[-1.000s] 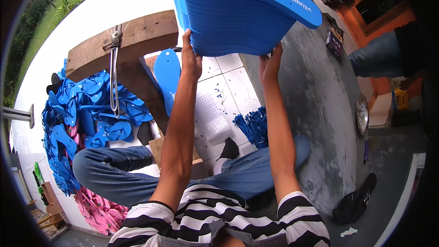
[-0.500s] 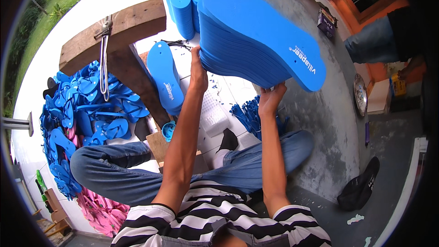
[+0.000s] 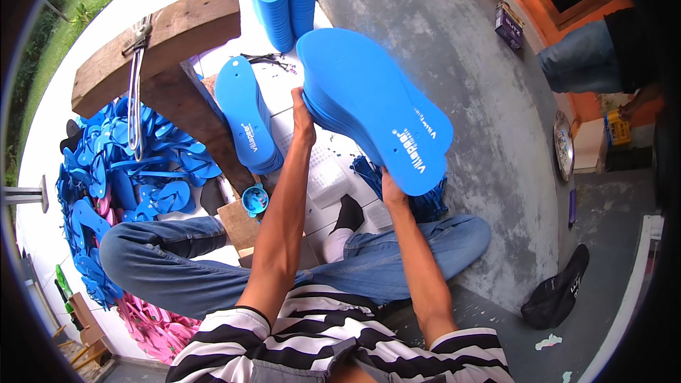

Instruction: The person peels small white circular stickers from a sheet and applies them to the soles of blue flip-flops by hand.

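Both my hands hold up a thick stack of blue flip-flop soles [image 3: 355, 92], tilted with its printed end toward me. At the stack's left side my left hand [image 3: 303, 119] grips the edge. My right hand [image 3: 392, 190] is closed on the near end, its fingers partly hidden beneath. The uppermost soles are fanned out of line with those below. To the left of my left hand stands a lower pile of blue soles [image 3: 245, 113]. Under the held stack lies a bundle of dark blue straps [image 3: 425, 202], partly covered.
A wooden beam stand [image 3: 167, 39] with a hanging metal tool [image 3: 135, 99] rises at left. Behind it are a heap of blue flip-flops [image 3: 128, 163] and pink ones [image 3: 156, 323]. Tall sole stacks [image 3: 269, 18] stand at the back. A small blue cup [image 3: 255, 200] sits near my knee.
The stack has come down and nearer to me, its near end swinging left. Its top soles have slid out of line. My right hand has moved left and lower with it.
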`<state>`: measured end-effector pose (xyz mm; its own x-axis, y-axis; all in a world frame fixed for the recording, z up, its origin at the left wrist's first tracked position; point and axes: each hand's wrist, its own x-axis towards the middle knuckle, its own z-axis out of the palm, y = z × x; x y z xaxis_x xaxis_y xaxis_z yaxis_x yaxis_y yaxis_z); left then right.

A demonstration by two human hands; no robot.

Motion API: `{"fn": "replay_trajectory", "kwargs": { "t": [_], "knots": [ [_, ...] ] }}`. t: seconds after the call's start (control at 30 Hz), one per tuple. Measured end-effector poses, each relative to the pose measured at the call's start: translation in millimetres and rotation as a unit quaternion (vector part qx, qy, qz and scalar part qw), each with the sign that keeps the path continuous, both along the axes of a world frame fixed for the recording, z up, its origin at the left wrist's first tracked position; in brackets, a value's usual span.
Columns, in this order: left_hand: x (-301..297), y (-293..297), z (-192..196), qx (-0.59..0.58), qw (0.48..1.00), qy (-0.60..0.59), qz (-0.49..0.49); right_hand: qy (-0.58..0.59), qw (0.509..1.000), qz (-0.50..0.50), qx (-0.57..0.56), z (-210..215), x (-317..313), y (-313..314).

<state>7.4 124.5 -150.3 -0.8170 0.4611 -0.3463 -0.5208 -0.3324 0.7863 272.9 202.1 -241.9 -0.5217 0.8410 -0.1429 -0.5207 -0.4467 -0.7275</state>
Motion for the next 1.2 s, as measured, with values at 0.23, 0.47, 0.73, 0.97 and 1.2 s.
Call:
{"fn": "replay_trajectory", "kwargs": {
  "t": [0.23, 0.47, 0.73, 0.97, 1.2],
  "knots": [
    [-15.9, -0.3, -35.7, -0.024, 0.999, 0.034, 0.001, -0.186, 0.944, 0.098, 0.255, -37.6, 18.8, -30.1],
    [-36.2, -1.9, -84.7, -0.079, 0.996, 0.031, -0.016, -0.164, 0.971, 0.167, -0.040, 32.1, -19.7, -50.0],
    [-65.5, 9.7, -145.1, -0.052, 0.994, 0.045, -0.081, -0.241, 0.952, 0.185, -0.036, 1.2, -28.1, -60.0],
    [-53.1, 51.2, -161.2, -0.052, 0.991, 0.040, -0.118, -0.300, 0.937, 0.157, 0.087, -55.6, -20.3, -59.2],
    [-66.4, 55.7, -186.9, -0.056, 0.990, 0.057, -0.114, -0.271, 0.934, 0.226, 0.045, -27.4, -52.4, -59.7]
  ]
}}
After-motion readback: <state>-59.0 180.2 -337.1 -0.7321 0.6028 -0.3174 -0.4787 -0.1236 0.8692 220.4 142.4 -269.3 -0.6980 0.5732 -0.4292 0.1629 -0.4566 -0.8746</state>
